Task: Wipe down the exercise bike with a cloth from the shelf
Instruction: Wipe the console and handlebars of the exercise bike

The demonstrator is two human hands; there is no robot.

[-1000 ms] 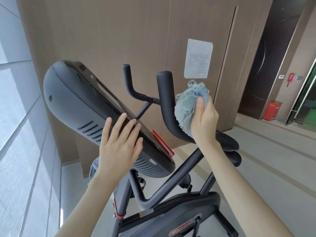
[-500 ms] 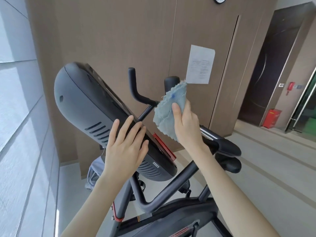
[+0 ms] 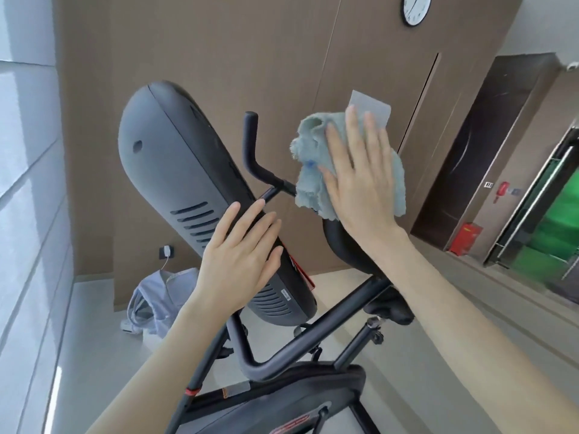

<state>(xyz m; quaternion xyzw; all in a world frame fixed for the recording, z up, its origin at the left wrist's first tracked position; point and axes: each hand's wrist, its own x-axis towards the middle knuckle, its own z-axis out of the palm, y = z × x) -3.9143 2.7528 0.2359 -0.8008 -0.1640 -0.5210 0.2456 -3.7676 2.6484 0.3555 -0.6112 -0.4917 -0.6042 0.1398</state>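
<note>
The black exercise bike fills the middle of the head view, its grey console [image 3: 175, 170] tilted up to the left. My left hand [image 3: 241, 261] rests with straight fingers on the console's lower edge. My right hand [image 3: 360, 180] presses a light blue cloth [image 3: 310, 170] flat against the right handlebar [image 3: 341, 242], whose upper part is hidden under the cloth. The left handlebar [image 3: 250, 142] stands bare between console and cloth. The bike's frame tube [image 3: 313, 336] and lower housing [image 3: 282, 399] run below my forearms.
A brown panelled wall [image 3: 250, 57] with a clock [image 3: 415, 8] and a paper notice [image 3: 372, 104] stands behind the bike. A pale blue garment [image 3: 150, 299] lies on the floor at left. A dark door [image 3: 488, 145], a red box [image 3: 465, 239] and glass doors are at right.
My right hand has slid the cloth up the right handlebar and now lies flat with fingers spread over it. My left hand stays on the console; the view has tilted upward.
</note>
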